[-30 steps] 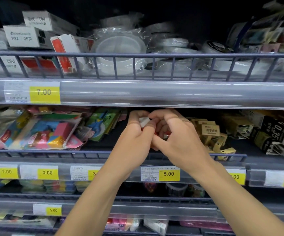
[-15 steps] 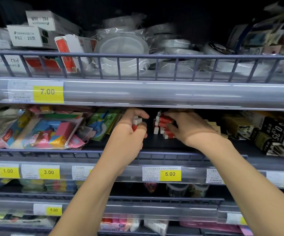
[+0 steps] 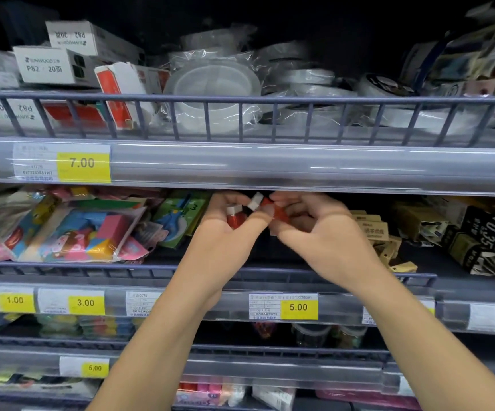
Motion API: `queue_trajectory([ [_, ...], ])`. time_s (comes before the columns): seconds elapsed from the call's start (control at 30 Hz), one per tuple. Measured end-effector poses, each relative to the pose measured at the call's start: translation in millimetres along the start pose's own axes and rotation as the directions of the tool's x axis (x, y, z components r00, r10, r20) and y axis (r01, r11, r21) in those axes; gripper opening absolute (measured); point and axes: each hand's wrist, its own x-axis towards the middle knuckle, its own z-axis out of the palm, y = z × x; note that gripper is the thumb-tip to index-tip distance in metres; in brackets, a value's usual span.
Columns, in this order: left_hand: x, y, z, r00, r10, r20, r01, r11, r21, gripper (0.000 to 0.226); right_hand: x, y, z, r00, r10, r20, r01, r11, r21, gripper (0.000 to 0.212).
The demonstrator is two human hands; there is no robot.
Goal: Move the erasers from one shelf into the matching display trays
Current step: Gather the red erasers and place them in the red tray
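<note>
Change: right hand (image 3: 317, 229), half a second before at the eraser stack, had rejoined left hand (image 3: 225, 229) | both pinched red-and-white erasers (image 3: 270, 209) above the 5.00 tag (image 3: 299, 307), count blurred | gathering; trays unseen.

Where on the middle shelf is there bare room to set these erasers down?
Under the hands, a dark bare strip runs between the bagged erasers on the left and the tan boxes on the right. Both of those sides are crowded. Left hand and right hand each hold red erasers.
</note>
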Motion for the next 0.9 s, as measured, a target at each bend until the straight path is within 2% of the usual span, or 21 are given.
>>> queue_trajectory([
  [0.1,-1,1,8,1.000,0.010,0.014,-0.009,0.999,-0.050,0.025,-11,-9,11,0.997,-0.072,0.033,0.071,0.997,0.037,0.037],
  [0.23,-1,-3,12,1.000,0.017,-0.014,-0.017,0.999,-0.033,0.022,-13,-10,17,0.996,-0.087,0.004,0.087,0.993,-0.084,0.040],
  [0.37,0,-7,8,1.000,0.015,0.011,-0.015,1.000,0.015,0.014,-11,-8,5,0.992,-0.084,0.097,0.098,0.984,-0.147,0.042],
  [0.43,1,-7,6,1.000,0.008,0.012,-0.008,1.000,0.026,0.013,-5,-2,-4,0.995,-0.044,0.091,0.059,0.984,-0.167,0.037],
  [0.5,3,-8,5,1.000,0.007,0.007,-0.007,1.000,-0.013,0.022,6,9,-12,0.998,0.044,0.051,-0.032,0.976,-0.216,0.036],
  [0.57,4,-6,4,1.000,-0.007,0.008,0.007,0.999,-0.043,0.024,18,18,-18,0.988,0.148,0.049,-0.118,0.914,-0.389,0.038],
  [0.67,3,-5,2,0.999,-0.016,0.031,0.017,0.999,-0.038,0.024,30,23,-20,0.967,0.231,0.108,-0.116,0.776,-0.620,0.044],
  [0.77,5,-5,1,0.999,-0.011,0.052,0.012,1.000,-0.008,0.021,36,26,-15,0.952,0.248,0.180,-0.047,0.699,-0.714,0.040],
  [0.9,6,-7,3,0.999,0.022,0.035,-0.023,0.999,0.044,0.026,42,28,-11,0.950,0.259,0.176,-0.038,0.654,-0.756,0.038],
])
